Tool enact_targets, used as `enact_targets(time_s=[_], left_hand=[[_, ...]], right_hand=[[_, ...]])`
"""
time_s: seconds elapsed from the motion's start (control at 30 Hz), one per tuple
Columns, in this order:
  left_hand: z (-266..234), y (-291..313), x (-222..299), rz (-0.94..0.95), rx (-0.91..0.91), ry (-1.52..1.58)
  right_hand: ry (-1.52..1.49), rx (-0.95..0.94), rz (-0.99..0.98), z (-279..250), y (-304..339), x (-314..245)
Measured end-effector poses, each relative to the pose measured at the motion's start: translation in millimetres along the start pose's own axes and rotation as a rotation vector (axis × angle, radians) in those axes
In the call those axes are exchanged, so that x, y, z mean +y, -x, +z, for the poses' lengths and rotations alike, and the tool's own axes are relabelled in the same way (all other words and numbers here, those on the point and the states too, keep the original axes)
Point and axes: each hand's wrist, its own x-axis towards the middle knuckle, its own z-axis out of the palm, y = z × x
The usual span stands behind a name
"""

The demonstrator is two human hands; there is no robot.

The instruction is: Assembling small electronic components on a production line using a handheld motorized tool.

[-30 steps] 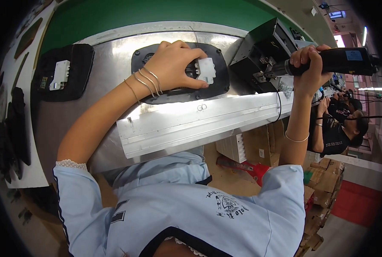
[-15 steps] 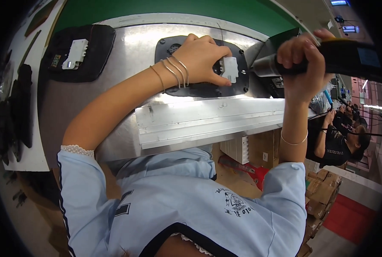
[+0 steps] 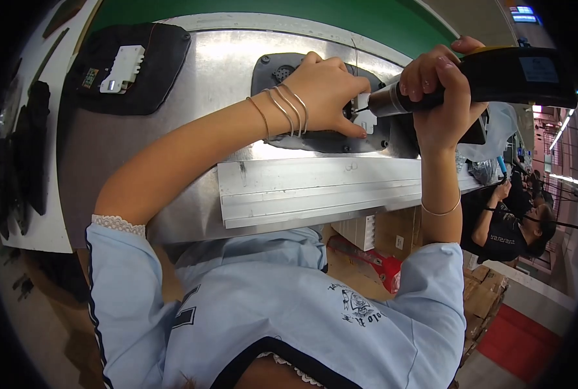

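Note:
My left hand (image 3: 331,96) rests on a dark panel (image 3: 261,79), its thumb and fingers closed around the sides of a white plastic housing (image 3: 367,122) there. In my right hand (image 3: 443,94) is a black electric screwdriver (image 3: 516,76) with a yellow strip, held almost level and pointing left. Its silver nose ends in a thin bit, and the tip is at the white housing beside my left thumb. Whether a screw sits under the tip is too small to tell. The nose hides part of the housing.
A second dark panel (image 3: 167,68) with a white housing (image 3: 124,67) lies on the metal bench at the left. An aluminium profile (image 3: 321,188) runs along the near edge. Clear plastic bags (image 3: 490,139) lie at the right; beyond them a co-worker (image 3: 512,227) sits.
The screwdriver has moved left, its bit now at the white housing instead of right of it. In the picture, both panels and the left hand have shifted slightly right.

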Motion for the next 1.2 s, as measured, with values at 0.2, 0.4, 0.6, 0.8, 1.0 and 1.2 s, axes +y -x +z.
enact_targets(time_s=[0.2,0.4,0.6,0.8,1.0,1.2], left_hand=[[-11.4,-1.1,6.8,-0.060,-0.120,0.005],[-8.8,0.6,6.2,-0.046,-0.085,-0.005],[-6.9,0.3,4.0,-0.048,-0.096,0.002],[-3.8,0.6,1.4,0.012,-0.017,-0.009],[-18.1,1.2,6.0,0.010,-0.082,-0.120],[-21.9,-29.3,-10.7,0.271,-0.014,-0.345]], right_hand=[[-0.025,-0.002,-0.002,-1.0,1.0,0.4],[-0.016,0.010,0.005,0.9,2.0,1.0],[0.005,0.023,0.010,3.4,3.7,3.9],[0.036,0.052,-0.017,15.1,5.8,10.0],[0.085,0.135,-0.002,16.9,1.5,6.9],[0.024,0.159,-0.147,-10.1,32.2,-34.8]])
